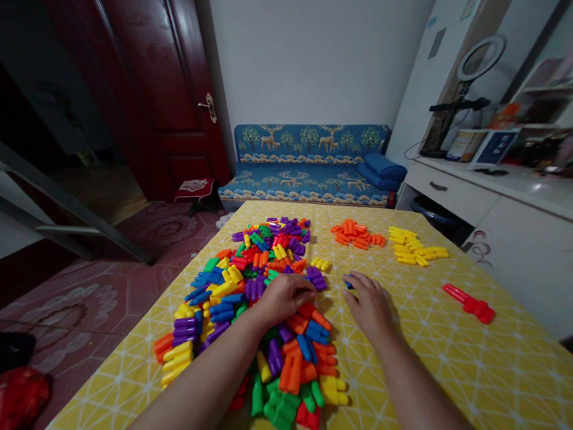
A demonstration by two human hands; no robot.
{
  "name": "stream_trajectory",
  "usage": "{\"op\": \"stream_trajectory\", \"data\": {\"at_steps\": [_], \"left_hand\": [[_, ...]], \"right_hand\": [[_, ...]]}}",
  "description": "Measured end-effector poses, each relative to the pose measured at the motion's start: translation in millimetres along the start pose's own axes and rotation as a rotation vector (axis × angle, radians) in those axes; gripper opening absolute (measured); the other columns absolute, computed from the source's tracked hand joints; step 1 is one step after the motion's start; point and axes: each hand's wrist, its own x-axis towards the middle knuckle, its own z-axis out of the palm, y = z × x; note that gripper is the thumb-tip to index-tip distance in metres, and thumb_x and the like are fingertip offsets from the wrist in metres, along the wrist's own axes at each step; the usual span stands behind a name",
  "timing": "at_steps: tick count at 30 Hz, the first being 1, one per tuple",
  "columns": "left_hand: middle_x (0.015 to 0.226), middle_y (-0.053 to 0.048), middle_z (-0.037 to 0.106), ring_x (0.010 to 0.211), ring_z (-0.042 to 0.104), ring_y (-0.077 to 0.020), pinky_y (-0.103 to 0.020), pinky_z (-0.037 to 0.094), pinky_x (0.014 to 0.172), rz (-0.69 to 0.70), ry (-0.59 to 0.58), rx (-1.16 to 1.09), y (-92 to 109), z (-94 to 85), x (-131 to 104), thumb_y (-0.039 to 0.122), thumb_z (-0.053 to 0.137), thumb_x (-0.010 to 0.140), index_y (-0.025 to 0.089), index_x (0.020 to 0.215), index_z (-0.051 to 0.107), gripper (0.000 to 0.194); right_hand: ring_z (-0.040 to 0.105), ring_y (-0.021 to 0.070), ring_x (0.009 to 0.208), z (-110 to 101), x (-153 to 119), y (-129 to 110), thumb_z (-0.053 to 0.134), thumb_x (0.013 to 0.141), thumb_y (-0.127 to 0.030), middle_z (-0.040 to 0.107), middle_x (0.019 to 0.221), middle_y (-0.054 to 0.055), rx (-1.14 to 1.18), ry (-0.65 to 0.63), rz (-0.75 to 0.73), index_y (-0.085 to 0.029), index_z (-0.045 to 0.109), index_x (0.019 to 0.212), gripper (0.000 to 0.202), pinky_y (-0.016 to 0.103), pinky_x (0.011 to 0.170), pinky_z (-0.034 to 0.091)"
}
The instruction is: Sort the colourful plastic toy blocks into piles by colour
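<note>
My left hand (pixel 285 298) is over the middle of a large mixed heap of plastic pieces (pixel 224 290), fingers bent down and pressed together; what they hold, if anything, is hidden. Just right of the heap, my right hand (pixel 366 302) is low over the cloth, its fingertips closed on a small blue piece (pixel 349 282). A purple piece (pixel 316 278) and a small yellow piece (pixel 321 264) lie between the hands and farther back. Beyond them are an orange pile (pixel 355 234) and a yellow pile (pixel 414 247). Red pieces (pixel 469 303) lie at the right.
The table has a yellow patterned cloth (pixel 432 382). Behind it stands a blue sofa (pixel 300 173). A white cabinet (pixel 530 230) is at the right, with a ring light (pixel 481 58) on it. A small stool (pixel 196 188) stands near the dark red door (pixel 150 49).
</note>
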Motion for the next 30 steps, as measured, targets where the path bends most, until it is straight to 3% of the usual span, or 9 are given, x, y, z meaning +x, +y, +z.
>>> {"op": "stream_trajectory", "data": {"at_steps": [3, 6, 12, 15, 20, 25, 27, 30], "left_hand": [[0.085, -0.003, 0.074, 0.077, 0.066, -0.0151, -0.023, 0.047, 0.070, -0.023, 0.020, 0.012, -0.6, 0.7, -0.1, 0.017, 0.057, 0.087, 0.017, 0.089, 0.074, 0.017], [0.088, -0.004, 0.074, 0.080, 0.067, -0.0162, -0.024, 0.049, 0.073, -0.031, 0.061, 0.026, -0.3, 0.1, -0.2, 0.017, 0.057, 0.086, 0.017, 0.091, 0.074, 0.017], [0.087, -0.005, 0.074, 0.079, 0.066, -0.0160, -0.025, 0.049, 0.074, -0.029, 0.038, 0.042, -0.6, -0.8, -0.4, 0.017, 0.058, 0.086, 0.017, 0.092, 0.074, 0.017], [0.087, -0.005, 0.073, 0.079, 0.066, -0.0160, -0.024, 0.049, 0.073, -0.018, 0.045, 0.034, -1.6, -0.3, -0.7, 0.018, 0.058, 0.087, 0.017, 0.092, 0.074, 0.016], [0.087, -0.005, 0.073, 0.079, 0.066, -0.0162, -0.025, 0.049, 0.073, -0.019, 0.045, 0.029, -0.9, -1.2, -0.8, 0.019, 0.058, 0.087, 0.017, 0.091, 0.074, 0.016], [0.085, -0.003, 0.073, 0.077, 0.065, -0.0154, -0.024, 0.048, 0.071, -0.041, 0.029, 0.033, -0.7, -0.1, -0.4, 0.017, 0.058, 0.087, 0.018, 0.090, 0.074, 0.016], [0.087, -0.005, 0.072, 0.081, 0.065, -0.0166, -0.026, 0.048, 0.074, -0.059, 0.115, 0.104, -0.5, -0.6, 0.0, 0.017, 0.058, 0.087, 0.018, 0.091, 0.074, 0.016], [0.094, -0.007, 0.071, 0.093, 0.062, -0.0210, -0.032, 0.047, 0.084, -0.114, 0.341, 0.316, 1.8, -5.3, -0.2, 0.021, 0.057, 0.089, 0.019, 0.092, 0.074, 0.017]], "right_hand": [[0.060, 0.0237, 0.098, -0.8, -0.1, -3.8, 0.056, 0.082, -0.015, 0.069, 0.112, 0.007, 0.075, 0.057, -0.022, -0.026, 0.073, 0.103, 0.029, 0.039, 0.088, 0.050], [0.060, 0.0238, 0.099, 2.6, 1.1, -1.0, 0.054, 0.082, -0.015, 0.069, 0.108, 0.008, 0.143, 0.119, -0.008, -0.024, 0.073, 0.099, 0.028, 0.040, 0.089, 0.050], [0.052, 0.0292, 0.119, 12.1, 5.9, 15.9, 0.052, 0.080, -0.018, 0.062, 0.125, 0.014, 0.154, 0.233, 0.071, -0.018, 0.071, 0.109, 0.034, 0.048, 0.103, 0.043], [0.052, 0.0291, 0.120, 9.5, 5.5, 14.3, 0.053, 0.079, -0.018, 0.061, 0.127, 0.014, 0.148, 0.287, 0.056, -0.016, 0.069, 0.110, 0.035, 0.048, 0.103, 0.043], [0.062, 0.0226, 0.100, 2.2, 2.9, 1.3, 0.054, 0.078, -0.016, 0.072, 0.105, 0.005, 0.178, 0.161, -0.037, -0.024, 0.073, 0.090, 0.024, 0.041, 0.094, 0.049], [0.059, 0.0260, 0.110, 2.9, 3.7, -2.1, 0.057, 0.078, -0.020, 0.067, 0.122, 0.006, 0.112, 0.054, -0.034, -0.024, 0.075, 0.093, 0.024, 0.044, 0.097, 0.047], [0.058, 0.0271, 0.114, 3.2, 4.1, -1.5, 0.057, 0.079, -0.022, 0.065, 0.125, 0.007, 0.121, 0.054, -0.032, -0.023, 0.074, 0.098, 0.025, 0.046, 0.099, 0.046], [0.060, 0.0258, 0.107, 0.9, 4.0, -2.9, 0.058, 0.079, -0.022, 0.068, 0.119, 0.007, 0.137, 0.074, -0.017, -0.024, 0.072, 0.095, 0.022, 0.045, 0.095, 0.047]]}}
